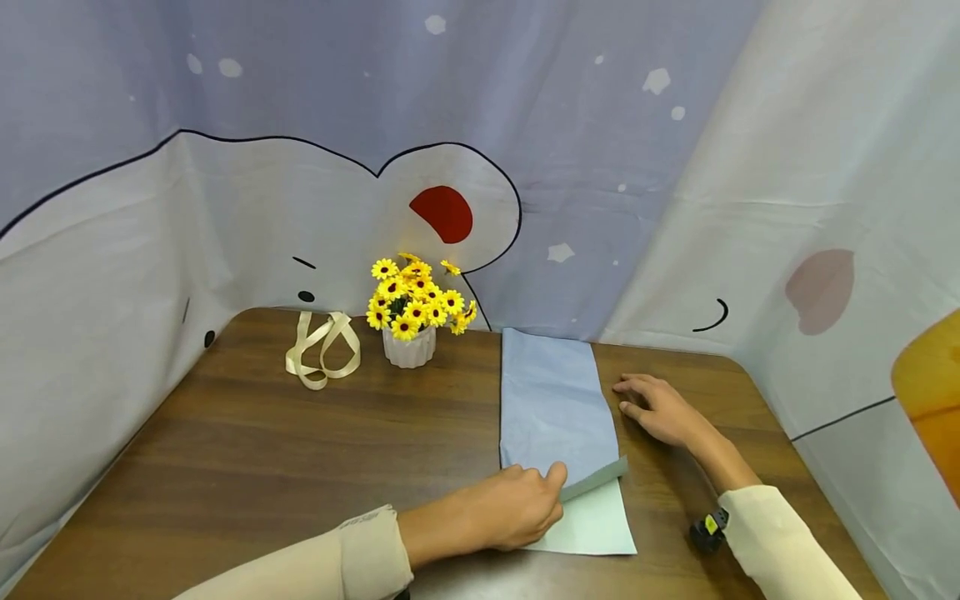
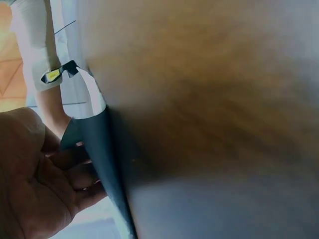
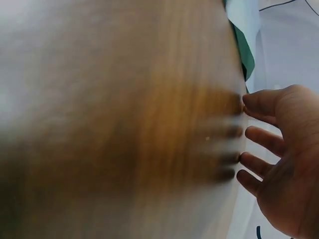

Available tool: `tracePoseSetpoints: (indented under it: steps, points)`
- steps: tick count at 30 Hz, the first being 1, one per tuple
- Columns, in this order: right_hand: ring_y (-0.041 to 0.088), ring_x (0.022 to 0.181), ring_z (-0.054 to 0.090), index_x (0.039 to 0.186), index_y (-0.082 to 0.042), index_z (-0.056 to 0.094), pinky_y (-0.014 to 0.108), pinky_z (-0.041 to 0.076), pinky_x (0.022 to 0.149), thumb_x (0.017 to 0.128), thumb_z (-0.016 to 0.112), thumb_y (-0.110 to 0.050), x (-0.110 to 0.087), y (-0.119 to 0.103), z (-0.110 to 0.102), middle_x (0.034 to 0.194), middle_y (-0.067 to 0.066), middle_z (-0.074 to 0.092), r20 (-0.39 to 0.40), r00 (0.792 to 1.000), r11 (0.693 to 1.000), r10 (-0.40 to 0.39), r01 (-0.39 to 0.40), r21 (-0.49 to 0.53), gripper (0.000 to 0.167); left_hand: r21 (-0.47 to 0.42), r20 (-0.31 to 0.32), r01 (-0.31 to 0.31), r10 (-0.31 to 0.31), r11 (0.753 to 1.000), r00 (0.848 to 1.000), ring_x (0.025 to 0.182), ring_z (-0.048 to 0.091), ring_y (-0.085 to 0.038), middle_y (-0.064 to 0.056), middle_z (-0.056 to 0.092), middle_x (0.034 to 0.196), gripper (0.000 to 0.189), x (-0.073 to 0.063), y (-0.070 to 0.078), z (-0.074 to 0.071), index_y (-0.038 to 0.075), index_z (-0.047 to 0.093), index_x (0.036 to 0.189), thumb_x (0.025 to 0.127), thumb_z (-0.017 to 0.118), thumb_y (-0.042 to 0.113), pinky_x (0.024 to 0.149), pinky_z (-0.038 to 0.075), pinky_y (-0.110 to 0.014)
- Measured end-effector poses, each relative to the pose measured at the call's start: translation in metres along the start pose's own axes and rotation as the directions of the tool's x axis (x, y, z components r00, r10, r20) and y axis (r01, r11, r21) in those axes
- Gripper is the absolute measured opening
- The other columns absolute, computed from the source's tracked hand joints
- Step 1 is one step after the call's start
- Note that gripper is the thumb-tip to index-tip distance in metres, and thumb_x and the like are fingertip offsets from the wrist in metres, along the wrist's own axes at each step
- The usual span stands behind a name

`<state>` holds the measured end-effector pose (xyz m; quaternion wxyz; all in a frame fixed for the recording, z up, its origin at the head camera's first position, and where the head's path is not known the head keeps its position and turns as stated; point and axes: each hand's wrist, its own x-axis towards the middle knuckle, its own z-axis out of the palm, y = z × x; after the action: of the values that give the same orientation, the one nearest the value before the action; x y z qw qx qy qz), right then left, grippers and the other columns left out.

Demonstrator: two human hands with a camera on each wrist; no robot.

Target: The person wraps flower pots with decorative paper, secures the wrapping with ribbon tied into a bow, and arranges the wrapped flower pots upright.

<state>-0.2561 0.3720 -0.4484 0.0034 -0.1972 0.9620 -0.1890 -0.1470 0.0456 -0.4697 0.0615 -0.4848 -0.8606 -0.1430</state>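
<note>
A long light-blue sheet of paper lies on the table, with a pale mint part showing at its near end. Between the two, a grey-green strip stands raised along a slanting edge. My left hand pinches the paper at this near edge, its thumb on top. In the left wrist view the raised paper looks dark green beside the fingers. My right hand is to the right of the paper, apart from it, fingers spread and relaxed with fingertips at the table surface.
A white pot of yellow flowers stands at the back of the brown table. Left of it lies a looped cream ribbon. A printed curtain hangs behind the table and along its sides.
</note>
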Motion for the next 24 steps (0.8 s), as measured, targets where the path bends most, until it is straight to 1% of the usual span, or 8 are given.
tracePoseSetpoints:
  steps: [4,8,11,14,16,18,21,24]
  points:
    - [0.063,0.152,0.048,0.144,0.0,0.072,0.079,0.038,0.123,0.111,0.07,-0.014,0.0,0.005,0.002,0.163,0.033,0.057,-0.012,1.0,1.0,-0.026,0.026,-0.006,0.036,-0.051,-0.003,0.05,-0.05,0.997,0.999,0.047,0.046,-0.008,0.008,0.045,0.063,0.025,-0.004,-0.004,0.005,0.011,0.039,0.098,0.114,0.055,0.022,0.041,0.042,-0.027]
    - [0.063,0.152,0.048,0.144,-0.002,0.073,0.081,0.038,0.122,0.111,0.072,-0.021,-0.002,0.004,0.002,0.163,0.032,0.057,-0.009,0.999,0.999,-0.041,0.041,-0.004,0.038,-0.2,0.049,0.133,-0.126,0.971,0.991,0.051,0.047,-0.008,0.007,0.045,0.066,0.025,-0.004,-0.011,0.009,0.012,0.038,0.097,0.116,0.049,0.024,0.045,0.044,-0.025]
    - [0.063,0.154,0.046,0.145,-0.005,0.074,0.082,0.038,0.121,0.111,0.073,-0.026,-0.007,0.003,0.001,0.164,0.031,0.057,0.008,0.999,0.999,-0.043,0.043,0.002,0.04,-0.342,0.148,0.231,-0.19,0.911,0.97,0.056,0.05,-0.008,0.007,0.046,0.069,0.024,-0.002,-0.019,0.007,0.013,0.038,0.098,0.117,0.042,0.028,0.05,0.048,-0.024]
    - [0.062,0.155,0.045,0.146,-0.006,0.074,0.082,0.038,0.122,0.11,0.074,-0.027,-0.011,0.002,0.003,0.164,0.028,0.059,0.02,0.999,0.999,-0.05,0.05,0.006,0.041,-0.43,0.229,0.332,-0.254,0.84,0.94,0.059,0.049,-0.01,0.007,0.044,0.072,0.026,-0.003,-0.019,-0.009,0.013,0.041,0.097,0.117,0.04,0.029,0.054,0.048,-0.025]
    - [0.061,0.156,0.045,0.146,-0.007,0.074,0.082,0.037,0.122,0.11,0.074,-0.026,-0.013,0.001,0.005,0.165,0.027,0.059,0.022,0.998,0.998,-0.055,0.055,0.01,0.041,-0.455,0.255,0.378,-0.289,0.806,0.923,0.061,0.047,-0.01,0.008,0.042,0.073,0.026,-0.005,-0.016,-0.021,0.014,0.042,0.096,0.117,0.042,0.03,0.056,0.045,-0.025]
    - [0.061,0.157,0.043,0.147,-0.007,0.073,0.082,0.037,0.123,0.11,0.073,-0.026,-0.015,0.0,0.006,0.166,0.026,0.058,0.019,0.998,0.999,-0.052,0.051,0.019,0.041,-0.46,0.252,0.395,-0.31,0.795,0.917,0.062,0.046,-0.01,0.007,0.04,0.074,0.027,-0.008,-0.014,-0.027,0.015,0.042,0.094,0.117,0.043,0.03,0.057,0.043,-0.026]
    - [0.06,0.158,0.042,0.148,-0.007,0.072,0.082,0.037,0.123,0.112,0.072,-0.027,-0.017,-0.001,0.008,0.167,0.025,0.057,0.013,0.999,0.999,-0.038,0.037,0.04,0.042,-0.496,0.245,0.39,-0.306,0.775,0.92,0.062,0.043,-0.008,0.008,0.039,0.074,0.027,-0.011,-0.016,-0.028,0.016,0.04,0.093,0.117,0.042,0.029,0.057,0.04,-0.024]
    - [0.059,0.16,0.042,0.149,-0.006,0.071,0.082,0.036,0.123,0.112,0.071,-0.026,-0.019,0.0,0.009,0.167,0.024,0.057,0.006,0.999,0.998,-0.043,0.043,0.051,0.042,-0.557,0.248,0.38,-0.289,0.739,0.925,0.062,0.037,-0.006,0.009,0.037,0.075,0.026,-0.014,-0.02,-0.027,0.017,0.037,0.094,0.118,0.04,0.027,0.058,0.037,-0.021]
